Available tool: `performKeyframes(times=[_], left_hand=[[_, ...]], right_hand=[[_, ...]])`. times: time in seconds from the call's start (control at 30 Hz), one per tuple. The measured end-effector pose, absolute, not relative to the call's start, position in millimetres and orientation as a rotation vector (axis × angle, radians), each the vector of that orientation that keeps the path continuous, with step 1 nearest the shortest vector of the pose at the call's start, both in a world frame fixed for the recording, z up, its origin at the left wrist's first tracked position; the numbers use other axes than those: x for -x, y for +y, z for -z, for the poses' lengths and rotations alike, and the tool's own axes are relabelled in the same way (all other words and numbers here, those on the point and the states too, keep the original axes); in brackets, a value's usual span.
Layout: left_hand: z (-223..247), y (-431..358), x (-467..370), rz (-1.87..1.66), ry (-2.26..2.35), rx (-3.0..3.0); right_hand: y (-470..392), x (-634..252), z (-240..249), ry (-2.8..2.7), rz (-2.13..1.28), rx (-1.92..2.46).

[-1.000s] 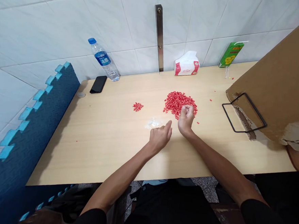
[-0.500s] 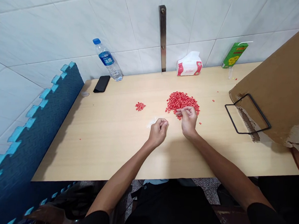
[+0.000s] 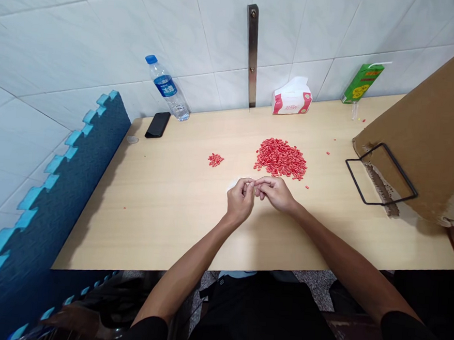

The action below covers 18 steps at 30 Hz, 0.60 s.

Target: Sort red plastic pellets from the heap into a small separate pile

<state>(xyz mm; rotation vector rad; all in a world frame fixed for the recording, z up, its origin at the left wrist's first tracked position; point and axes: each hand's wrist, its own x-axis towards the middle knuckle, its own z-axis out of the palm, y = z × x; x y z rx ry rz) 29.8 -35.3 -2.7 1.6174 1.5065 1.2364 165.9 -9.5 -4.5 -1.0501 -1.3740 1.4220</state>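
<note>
Both hands meet over the middle of the table, fingertips touching. My left hand is closed in a pinch; whatever it holds is too small or hidden to name. My right hand is pinched too, its fingertips against the left ones, with its contents hidden. Just behind the hands lies a large heap of small red cylindrical pieces. A smaller cluster of the same red pieces sits to the left. Partly covered by my left hand is a whitish, translucent patch of small bits on the table.
Along the wall stand a water bottle, a tissue pack and a green drink carton. A black phone lies at back left. Blue foam mat borders the left; a cardboard sheet and black wire frame are right.
My right hand has left the edge of the large red heap and moved left and toward me, so its fingertips meet my left hand. The left hand stays nearly in place.
</note>
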Motion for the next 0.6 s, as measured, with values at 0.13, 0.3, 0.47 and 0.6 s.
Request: performKeyframes(times=[0.13, 0.3, 0.47, 0.6], left_hand=[[2.5, -34.2, -29.1, -1.192, 1.537, -1.628], [2.5, -31.9, -26.8, -1.16, 1.56, -1.674], [0.5, -31.3, -24.9, -1.188, 1.559, -1.862], [1.1, -32.2, -24.4, -1.2, 1.551, -1.879]], right_hand=[[-10.2, -165.0, 4.8, -1.388, -1.401, 1.053], [-12.3, -164.7, 3.3, -1.416, -1.365, 1.093], [-11.7, -165.4, 5.9, -1.419, -1.342, 1.102], [-10.2, -166.4, 10.2, -1.408, -1.392, 1.012]])
